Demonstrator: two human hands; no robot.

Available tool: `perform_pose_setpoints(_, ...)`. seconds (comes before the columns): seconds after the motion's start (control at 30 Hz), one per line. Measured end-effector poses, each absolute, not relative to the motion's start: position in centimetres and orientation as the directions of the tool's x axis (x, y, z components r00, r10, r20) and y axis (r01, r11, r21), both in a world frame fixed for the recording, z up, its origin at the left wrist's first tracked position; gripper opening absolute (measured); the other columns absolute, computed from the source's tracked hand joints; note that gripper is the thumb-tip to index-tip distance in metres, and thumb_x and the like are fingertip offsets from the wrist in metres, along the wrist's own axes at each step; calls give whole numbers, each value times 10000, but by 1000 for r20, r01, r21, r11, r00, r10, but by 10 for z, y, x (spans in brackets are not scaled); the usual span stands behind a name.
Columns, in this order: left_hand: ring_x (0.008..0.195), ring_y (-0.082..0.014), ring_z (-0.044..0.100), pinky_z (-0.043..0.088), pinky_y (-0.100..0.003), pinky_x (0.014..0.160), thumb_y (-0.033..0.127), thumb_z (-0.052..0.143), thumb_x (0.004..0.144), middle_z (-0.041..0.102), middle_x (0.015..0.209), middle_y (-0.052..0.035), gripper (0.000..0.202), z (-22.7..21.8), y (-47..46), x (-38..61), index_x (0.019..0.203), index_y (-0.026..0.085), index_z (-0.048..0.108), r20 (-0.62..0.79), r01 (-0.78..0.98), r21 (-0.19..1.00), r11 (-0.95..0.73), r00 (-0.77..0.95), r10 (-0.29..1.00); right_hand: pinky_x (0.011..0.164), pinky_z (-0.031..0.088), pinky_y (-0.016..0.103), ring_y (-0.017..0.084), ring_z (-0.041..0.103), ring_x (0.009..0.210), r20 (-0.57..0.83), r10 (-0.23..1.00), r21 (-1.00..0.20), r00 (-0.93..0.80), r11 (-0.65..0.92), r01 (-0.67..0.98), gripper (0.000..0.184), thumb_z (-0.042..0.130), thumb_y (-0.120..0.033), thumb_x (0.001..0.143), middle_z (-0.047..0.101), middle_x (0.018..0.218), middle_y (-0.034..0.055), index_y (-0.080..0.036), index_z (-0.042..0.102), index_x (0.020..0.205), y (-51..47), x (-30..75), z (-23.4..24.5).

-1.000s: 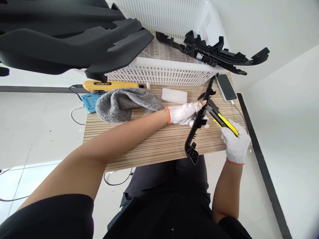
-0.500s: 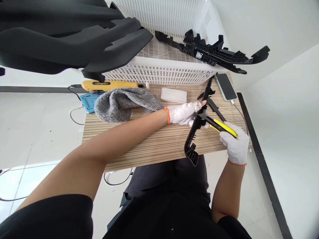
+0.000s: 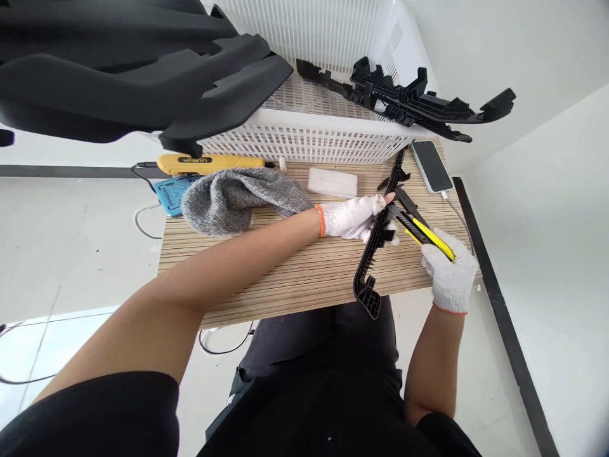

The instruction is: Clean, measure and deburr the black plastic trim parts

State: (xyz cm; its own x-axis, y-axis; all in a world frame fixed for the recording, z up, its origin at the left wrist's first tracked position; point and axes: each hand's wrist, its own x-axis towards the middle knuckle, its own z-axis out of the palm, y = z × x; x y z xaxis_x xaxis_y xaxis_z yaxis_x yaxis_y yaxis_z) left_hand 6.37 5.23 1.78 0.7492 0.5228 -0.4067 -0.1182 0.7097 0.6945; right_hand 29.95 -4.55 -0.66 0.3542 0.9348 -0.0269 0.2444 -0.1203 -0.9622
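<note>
A long black plastic part (image 3: pixel 378 238) is held down on the slatted wooden table (image 3: pixel 295 279) by the gloved left hand (image 3: pixel 352 218), fingers closed around its middle; its near end overhangs the table edge. A yellow utility knife (image 3: pixel 423 231) is gripped in the gloved right hand (image 3: pixel 450 276), tip laid against the part. A phone (image 3: pixel 431 166) lies just beyond, a grey cloth (image 3: pixel 238 198) to the left.
</note>
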Motion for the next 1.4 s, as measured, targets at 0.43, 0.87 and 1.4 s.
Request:
perform_pose_setpoints(0.43, 586, -129, 710, 483, -128, 476, 531, 338, 1097, 691, 717, -43, 459, 16, 53, 64, 1003, 147, 571, -414, -128, 670, 731, 753, 512, 433, 419, 246, 101, 529, 510, -28, 932, -961, 360, -124, 246, 475, 865, -312, 676, 647, 744, -17, -195, 782, 1129, -46, 298, -7)
perform_pose_setpoints(0.87, 659, -145, 740, 502, -135, 503, 568, 400, 1075, 694, 728, -39, 460, 12, 54, 65, 1031, 139, 559, -397, -131, 679, 722, 762, 512, 434, 422, 238, 99, 535, 515, -29, 940, -962, 341, -119, 245, 468, 875, -294, 671, 654, 745, -15, -196, 792, 1121, -47, 302, -8)
perform_pose_setpoints(1.4, 595, -111, 702, 519, -130, 551, 531, 432, 1075, 703, 723, -38, 429, 17, 53, 63, 1055, 130, 584, -396, -81, 719, 690, 769, 503, 426, 404, 227, 83, 515, 497, -45, 942, -966, 331, -126, 228, 449, 880, -274, 669, 648, 750, -18, -200, 800, 1105, -46, 300, -6)
